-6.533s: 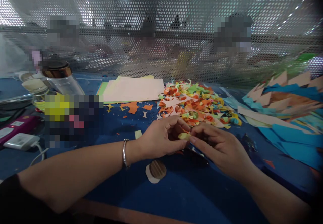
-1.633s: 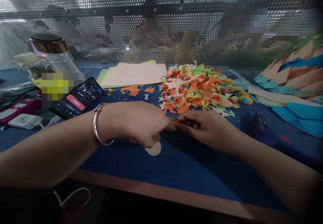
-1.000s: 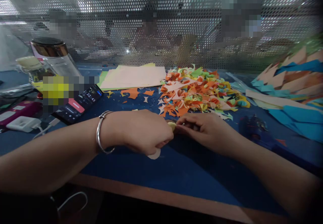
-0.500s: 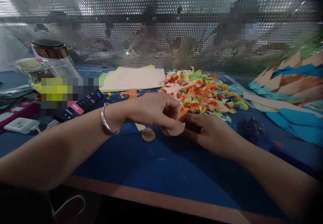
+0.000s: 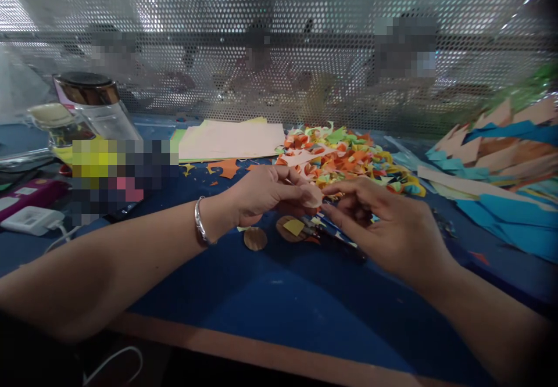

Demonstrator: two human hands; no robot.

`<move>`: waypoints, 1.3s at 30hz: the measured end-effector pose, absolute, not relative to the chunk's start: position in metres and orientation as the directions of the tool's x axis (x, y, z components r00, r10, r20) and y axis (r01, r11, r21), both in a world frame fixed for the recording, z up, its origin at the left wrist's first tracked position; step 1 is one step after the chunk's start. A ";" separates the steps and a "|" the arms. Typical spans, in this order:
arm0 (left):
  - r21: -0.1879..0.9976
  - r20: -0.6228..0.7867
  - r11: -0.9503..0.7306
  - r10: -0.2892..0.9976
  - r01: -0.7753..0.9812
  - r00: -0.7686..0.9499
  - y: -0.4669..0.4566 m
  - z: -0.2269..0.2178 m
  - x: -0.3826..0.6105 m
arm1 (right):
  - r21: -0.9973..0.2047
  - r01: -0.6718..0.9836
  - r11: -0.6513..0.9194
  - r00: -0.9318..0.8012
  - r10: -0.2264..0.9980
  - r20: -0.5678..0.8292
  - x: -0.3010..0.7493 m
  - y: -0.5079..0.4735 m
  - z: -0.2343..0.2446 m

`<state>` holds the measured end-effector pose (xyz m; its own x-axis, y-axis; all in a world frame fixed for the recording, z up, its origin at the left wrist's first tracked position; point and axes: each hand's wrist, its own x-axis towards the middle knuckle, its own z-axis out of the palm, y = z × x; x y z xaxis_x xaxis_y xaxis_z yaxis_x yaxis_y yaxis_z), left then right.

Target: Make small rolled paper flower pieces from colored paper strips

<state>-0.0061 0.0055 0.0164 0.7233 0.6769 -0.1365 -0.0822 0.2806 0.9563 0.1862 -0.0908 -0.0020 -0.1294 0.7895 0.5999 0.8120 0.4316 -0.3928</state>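
My left hand point(image 5: 272, 192) pinches a small round pale pink paper disc point(image 5: 312, 196) between thumb and fingers, above the blue table. At the disc's right edge is my right hand point(image 5: 379, 218), its thumb and index fingertip apart and its other fingers curled; whether they touch the paper is hard to tell. Below the hands lies a round brown wooden piece point(image 5: 255, 239). A second brown disc point(image 5: 285, 228) has a yellow paper scrap point(image 5: 294, 226) on it. Beside it rests a dark slim tool point(image 5: 342, 243), partly hidden by my right hand.
A heap of colourful paper scraps point(image 5: 344, 160) lies behind the hands, beside stacked paper sheets point(image 5: 231, 140). Folded blue and peach papers point(image 5: 514, 218) are at right. Bottles point(image 5: 108, 119) and a white charger point(image 5: 32, 218) stand left. A perforated metal screen point(image 5: 279, 85) closes the back.
My right hand has drawn back to the right, opening its fingers. The disc in my left hand has risen slightly, uncovering the second brown disc, yellow scrap and dark tool.
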 end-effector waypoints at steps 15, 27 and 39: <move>0.992 -0.119 0.110 0.680 0.059 0.724 -0.004 0.012 -0.001 | -0.537 0.750 0.388 -0.086 0.861 0.502 0.186 -0.088 -0.001; 1.000 -0.001 0.011 0.658 -0.008 0.753 -0.002 0.000 -0.001 | -0.553 0.751 0.362 -0.059 0.870 0.490 0.186 -0.085 -0.004; 0.969 0.127 -0.242 0.655 0.047 0.745 -0.006 0.003 -0.004 | -0.607 0.728 0.320 -0.014 0.892 0.453 0.188 -0.084 -0.005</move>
<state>-0.0039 -0.0060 0.0027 0.7448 0.6550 0.1272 0.0474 -0.2420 0.9691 0.1876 -0.0843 -0.0055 -0.0144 0.8915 0.4528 0.7279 0.3198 -0.6066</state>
